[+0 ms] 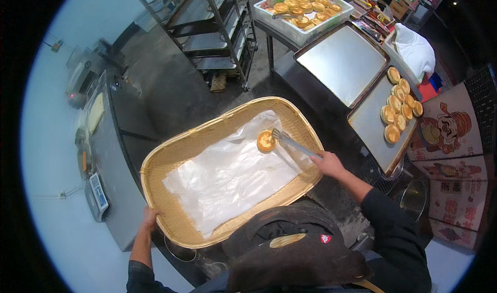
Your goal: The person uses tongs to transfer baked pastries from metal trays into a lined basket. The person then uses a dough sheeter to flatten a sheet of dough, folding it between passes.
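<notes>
A wide woven bamboo basket (228, 116), lined with crumpled white paper (220, 184), is held out in front of my body. One round golden pastry (266, 141) rests on the paper towards the basket's far right side. My left hand (150, 218) grips the rim at the near left corner. Closed around the handle of metal tongs (299, 147), my right hand (329, 164) is at the basket's right rim, where it seems to touch the edge. The tong tips are right beside the pastry; whether they pinch it I cannot tell.
Several golden pastries (397, 99) lie on a baking tray (370, 130) at the right. A bare metal tray (341, 60) sits beyond it, then a white plastic bin (295, 35) of pastries. Far off stands a tray rack (221, 26). A scale (98, 192) is on the left counter.
</notes>
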Demonstrator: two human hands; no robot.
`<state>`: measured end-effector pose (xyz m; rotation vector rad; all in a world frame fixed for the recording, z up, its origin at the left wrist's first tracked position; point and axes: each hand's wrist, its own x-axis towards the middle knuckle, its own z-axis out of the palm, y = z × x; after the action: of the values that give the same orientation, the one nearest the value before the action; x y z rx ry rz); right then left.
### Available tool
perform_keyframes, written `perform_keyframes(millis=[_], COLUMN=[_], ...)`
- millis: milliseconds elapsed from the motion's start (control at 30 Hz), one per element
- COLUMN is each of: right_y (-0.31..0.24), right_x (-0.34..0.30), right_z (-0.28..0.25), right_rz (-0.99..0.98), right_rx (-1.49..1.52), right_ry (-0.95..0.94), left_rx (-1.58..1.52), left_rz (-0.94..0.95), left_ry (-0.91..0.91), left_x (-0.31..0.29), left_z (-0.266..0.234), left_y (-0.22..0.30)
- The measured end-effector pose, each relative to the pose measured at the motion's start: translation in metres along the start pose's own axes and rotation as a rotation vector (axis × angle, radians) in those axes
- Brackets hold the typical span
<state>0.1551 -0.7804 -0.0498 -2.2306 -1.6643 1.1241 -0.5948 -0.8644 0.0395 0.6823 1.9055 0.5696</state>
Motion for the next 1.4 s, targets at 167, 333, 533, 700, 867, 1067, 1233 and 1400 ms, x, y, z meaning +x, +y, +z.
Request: perform_keyframes(millis=[167,333,533,700,867,1067,1233,1400], right_y=[0.015,-0.019,-0.065,-0.087,-0.107,-0.143,-0.168,-0.154], right_x=[-0.011,0.044,0.073,0.078,0.103,0.160,0.201,0.217], right_z=[-0.098,-0.145,-0.155,-0.153,-0.158,-0.180,-0.174,-0.188], right_rz=[-0.225,-0.206,-0.438,-0.473,-0.482,-0.400,-0.461,-0.275], right_rx=[0.239,0.341,0.515,0.553,0.543,0.545,0.608,0.599], right_ry=[0.214,0.155,-0.162,-0.284,-0.299,-0.264,-0.269,-0.164], left_rx=[-0.007,-0.050,-0.061,-0.095,-0.086,0.590,1.260,1.252], left_rz=[0.065,0.206,0.033,0.024,-0.253,0.231,1.177,0.732], left_ry=[0.068,0.072,0.216,0.185,0.250,0.383,0.318,0.062], left_x=[-0.055,-0.128,-0.216,-0.224,-0.157,-0.012,0.193,0.294], left_z=[-0.027,-0.051,-0.072,-0.052,-0.051,-0.059,0.058,0.215], left_y=[0.013,0.041,0.074,0.031,0.008,0.166,0.361,0.428])
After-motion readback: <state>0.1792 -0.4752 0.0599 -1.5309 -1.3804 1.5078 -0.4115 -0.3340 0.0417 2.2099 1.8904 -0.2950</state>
